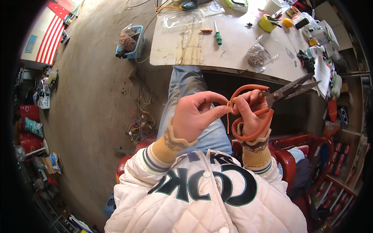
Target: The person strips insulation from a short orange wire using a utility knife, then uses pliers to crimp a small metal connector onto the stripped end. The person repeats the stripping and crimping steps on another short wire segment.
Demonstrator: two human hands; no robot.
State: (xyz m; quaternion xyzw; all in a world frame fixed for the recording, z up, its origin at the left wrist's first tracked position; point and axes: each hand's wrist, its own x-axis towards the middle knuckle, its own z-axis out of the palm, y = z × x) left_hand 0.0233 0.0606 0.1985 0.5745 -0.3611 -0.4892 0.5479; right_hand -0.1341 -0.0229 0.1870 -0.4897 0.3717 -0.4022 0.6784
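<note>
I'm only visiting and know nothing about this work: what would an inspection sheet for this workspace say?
Surface: pale table, brownish strips near its left end.
Job's things: thin orange strand hanging from the fingertips; orange-handled scissors, blades parted.
Clutter: green-handled screwdriver, clear bag and yellow-green cup on the table.
Hands: left hand pinches the strand; right hand holds the scissors, fingertips meeting the left's.
Cables: tangled wires on the floor.
Surroundings: blue basket left of the table; red chair.
</note>
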